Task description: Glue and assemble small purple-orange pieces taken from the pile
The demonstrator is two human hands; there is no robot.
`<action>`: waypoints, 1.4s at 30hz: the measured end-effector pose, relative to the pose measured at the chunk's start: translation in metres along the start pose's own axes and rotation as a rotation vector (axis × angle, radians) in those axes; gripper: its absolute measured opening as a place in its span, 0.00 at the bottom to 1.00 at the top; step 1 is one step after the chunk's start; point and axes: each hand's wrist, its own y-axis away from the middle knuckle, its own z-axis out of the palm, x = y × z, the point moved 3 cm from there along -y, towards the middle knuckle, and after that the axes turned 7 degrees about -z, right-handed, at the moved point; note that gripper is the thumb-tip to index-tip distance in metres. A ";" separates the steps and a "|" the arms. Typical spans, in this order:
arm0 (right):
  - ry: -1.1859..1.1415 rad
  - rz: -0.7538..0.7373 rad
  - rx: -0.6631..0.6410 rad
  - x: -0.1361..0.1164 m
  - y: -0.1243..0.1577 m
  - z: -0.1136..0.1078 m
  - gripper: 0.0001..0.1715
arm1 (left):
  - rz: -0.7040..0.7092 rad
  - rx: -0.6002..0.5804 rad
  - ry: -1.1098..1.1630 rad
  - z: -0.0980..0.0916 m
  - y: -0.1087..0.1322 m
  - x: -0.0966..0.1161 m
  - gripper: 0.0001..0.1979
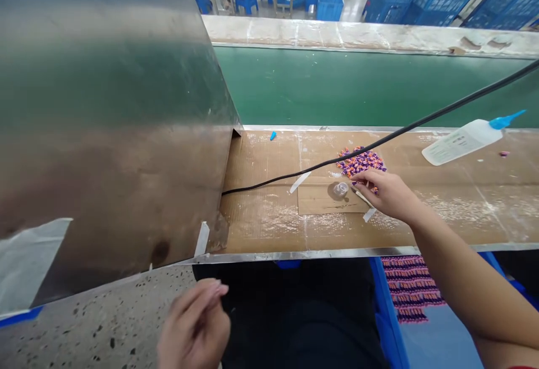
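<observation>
My right hand (391, 192) reaches over the cardboard-covered bench with its thumb and fingers pinched together. A small purple piece shows at the fingertips, beside a pile of small purple-and-orange pieces (364, 161). Left of these fingers stands a small clear jar (341, 189) on a flat cardboard sheet (318, 200). Partly under the hand lies a thin pale stick (362, 197). Low in the view, off the bench's front edge, my left hand (196, 324) is closed, thumb against fingers; whatever it may hold is too small to make out.
A black cable (273, 180) slants across the bench. At right lies a white squeeze bottle (461, 141) with a blue nozzle. A large metal panel (113, 133) walls off the left. Below the right forearm, a blue crate (389, 329) holds rows of purple-and-pink pieces. Behind runs a green belt (315, 88).
</observation>
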 end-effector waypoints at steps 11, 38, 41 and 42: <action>0.211 -0.102 -0.088 -0.004 -0.014 0.025 0.16 | -0.330 -0.382 0.458 0.110 0.020 0.024 0.09; 0.205 0.126 0.781 -0.060 0.029 0.016 0.06 | -1.022 -0.440 0.798 0.188 0.034 0.012 0.27; -0.046 0.267 0.877 -0.066 0.034 0.033 0.09 | -1.031 -0.426 0.805 0.187 0.034 0.013 0.27; -0.174 0.276 0.869 -0.071 0.035 0.041 0.09 | -1.034 -0.421 0.805 0.187 0.034 0.013 0.27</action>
